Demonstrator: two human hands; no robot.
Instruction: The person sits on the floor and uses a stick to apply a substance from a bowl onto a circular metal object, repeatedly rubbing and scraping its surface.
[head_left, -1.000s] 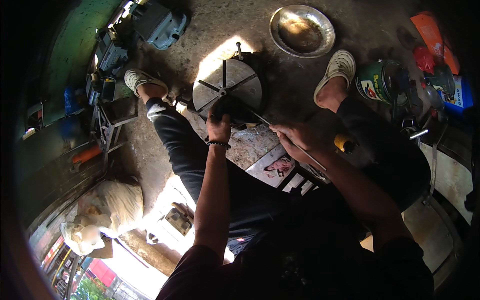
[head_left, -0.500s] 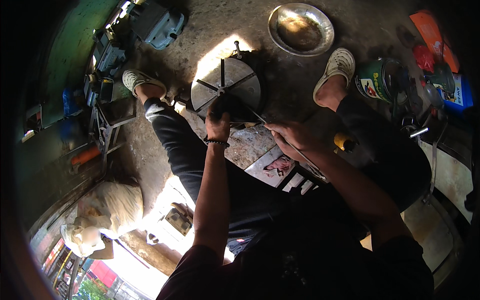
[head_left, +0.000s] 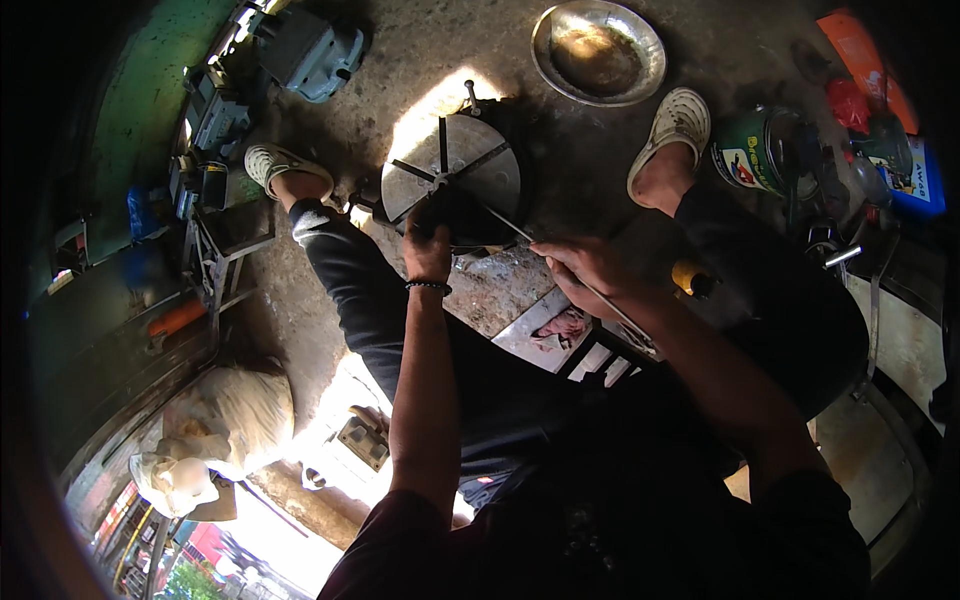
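Observation:
A round metal rotary table [head_left: 408, 182] with radial slots lies on the floor between my feet. Over its near edge, my left hand [head_left: 428, 252] is closed around a dark part [head_left: 462, 212] whose exact kind is lost in shadow. My right hand [head_left: 588, 275] grips a long thin metal rod [head_left: 516, 230], held aslant. The rod's far end reaches the dark part, but I cannot tell whether its tip is inside or only against it. Its near end runs back under my right forearm.
Beyond the table sits a shallow metal basin [head_left: 655, 75]. On the right are a green can [head_left: 745, 160], a yellow object [head_left: 690, 279] and a blue container [head_left: 925, 180]. A grey machine vise [head_left: 310, 55] stands far left, with a metal stand [head_left: 228, 250] nearer. A pale sack [head_left: 245, 410] lies lower left.
The view has shifted slightly. Both hands keep their grips, and the rod stays at nearly the same slant against the dark part.

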